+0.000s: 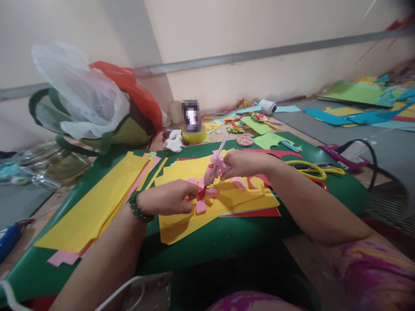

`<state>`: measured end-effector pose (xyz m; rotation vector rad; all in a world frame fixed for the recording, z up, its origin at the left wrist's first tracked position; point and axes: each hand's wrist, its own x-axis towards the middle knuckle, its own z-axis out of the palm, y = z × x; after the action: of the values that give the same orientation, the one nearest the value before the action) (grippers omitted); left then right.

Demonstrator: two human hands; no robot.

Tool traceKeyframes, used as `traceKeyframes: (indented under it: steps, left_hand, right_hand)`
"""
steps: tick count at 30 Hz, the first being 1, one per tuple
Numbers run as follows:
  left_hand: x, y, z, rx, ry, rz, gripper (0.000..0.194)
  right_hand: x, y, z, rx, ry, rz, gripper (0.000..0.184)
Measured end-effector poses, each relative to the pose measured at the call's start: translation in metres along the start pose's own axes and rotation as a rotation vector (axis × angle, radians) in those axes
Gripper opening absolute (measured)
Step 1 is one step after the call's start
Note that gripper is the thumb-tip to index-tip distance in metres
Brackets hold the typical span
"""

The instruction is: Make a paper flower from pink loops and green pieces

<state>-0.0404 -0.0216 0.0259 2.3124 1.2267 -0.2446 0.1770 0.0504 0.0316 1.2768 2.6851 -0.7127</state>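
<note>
My right hand is wrapped round a pink glue gun, tilted with its nozzle down and a clear glue stick standing out of its top. A small red light glows on the gun. Under the nozzle lies a paper flower with pink petals and a red piece at its middle. The closed fingers of my left hand pinch the flower's left side; the fingertips are partly hidden. Beneath the flower are yellow paper sheets, with red paper showing under their right edge.
Yellow strips lie at left on the green work surface. Yellow-handled scissors are to the right, near a purple tool with a black cable. Behind stand a yellow tape roll, paper scraps and a bulky bag.
</note>
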Motion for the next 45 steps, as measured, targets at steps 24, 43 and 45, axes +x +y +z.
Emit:
traceKeyframes:
  steps: [24,43,45]
  left_hand:
    - [0.002,-0.009,-0.006,-0.184,0.263,-0.058,0.013]
    - [0.011,-0.019,-0.005,-0.192,0.430,-0.028,0.012]
    - [0.012,-0.018,-0.004,-0.220,0.447,-0.029,0.013]
  right_hand:
    - [0.059,0.070,0.013,-0.046,0.575,0.447,0.060]
    - [0.011,0.027,-0.002,-0.055,0.405,0.126,0.039]
    - [0.012,0.011,0.008,0.151,0.415,-0.157,0.035]
